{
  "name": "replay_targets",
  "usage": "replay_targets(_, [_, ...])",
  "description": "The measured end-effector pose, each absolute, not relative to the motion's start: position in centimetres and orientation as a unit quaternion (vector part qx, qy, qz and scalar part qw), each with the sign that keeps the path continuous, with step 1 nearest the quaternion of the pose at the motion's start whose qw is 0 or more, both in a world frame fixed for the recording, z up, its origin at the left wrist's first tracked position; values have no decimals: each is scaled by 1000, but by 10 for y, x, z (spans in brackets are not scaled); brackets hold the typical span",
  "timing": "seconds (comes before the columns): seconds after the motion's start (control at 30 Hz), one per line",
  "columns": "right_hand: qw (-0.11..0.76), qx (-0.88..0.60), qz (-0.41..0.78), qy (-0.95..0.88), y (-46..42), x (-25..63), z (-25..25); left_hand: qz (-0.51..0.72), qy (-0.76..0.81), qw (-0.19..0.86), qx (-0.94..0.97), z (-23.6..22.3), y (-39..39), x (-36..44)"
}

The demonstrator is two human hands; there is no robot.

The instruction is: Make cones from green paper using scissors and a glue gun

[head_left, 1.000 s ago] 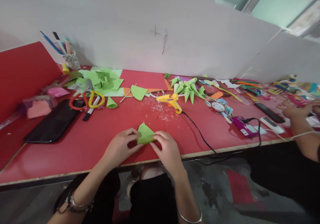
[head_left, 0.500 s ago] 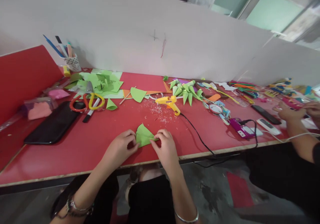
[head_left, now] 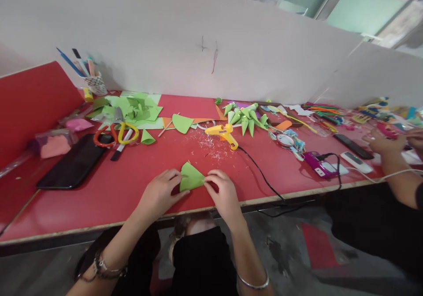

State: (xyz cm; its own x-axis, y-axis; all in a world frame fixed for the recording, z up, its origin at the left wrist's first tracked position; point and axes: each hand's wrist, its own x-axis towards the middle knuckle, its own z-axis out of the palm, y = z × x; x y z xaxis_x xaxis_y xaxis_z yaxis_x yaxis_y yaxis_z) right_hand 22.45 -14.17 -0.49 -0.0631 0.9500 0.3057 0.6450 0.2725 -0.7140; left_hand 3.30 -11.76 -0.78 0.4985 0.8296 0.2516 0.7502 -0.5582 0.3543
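Near the table's front edge a green paper piece (head_left: 191,177), shaped like a wedge, is held between both my hands. My left hand (head_left: 164,188) grips its wide left side, thumb along the lower edge and fingers at the upper edge. With thumb and fingertips, my right hand (head_left: 223,192) pinches the narrow right tip. Beyond my hands lies a yellow hot glue gun (head_left: 222,133) with a black cord, among white scraps. A green paper cone (head_left: 147,137) and a rounded green paper piece (head_left: 182,123) rest farther back.
Scissors (head_left: 123,133) lie by a black phone (head_left: 74,163) and a marker (head_left: 120,148) on the left. Green paper scraps (head_left: 135,108) and a pen cup (head_left: 95,84) stand behind. Several green cones (head_left: 246,116) lie right of centre. A co-worker's hand (head_left: 385,141) is at far right.
My right fingers have shifted slightly right and up to the paper's pointed tip. My left thumb has slid a little right along its lower edge.
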Motion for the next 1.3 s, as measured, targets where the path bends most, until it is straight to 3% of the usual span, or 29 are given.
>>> replay_targets(0.17, [374, -559, 216, -708, -143, 231, -3, 222, 400, 133, 879, -8, -115, 31])
replay_targets(0.4, [343, -551, 216, -729, -144, 238, -4, 236, 436, 169, 852, -8, -115, 33])
replay_targets(0.83, [362, -584, 179, -704, -145, 229, -4, 232, 483, 96, 839, -10, -120, 33])
replay_targets(1.13, [373, -611, 147, -683, -146, 217, -8, 267, 502, 168, 805, -12, -116, 35])
replay_targets(1.3, [357, -622, 141, -683, -145, 216, -7, 263, 505, 156, 807, -13, -115, 36])
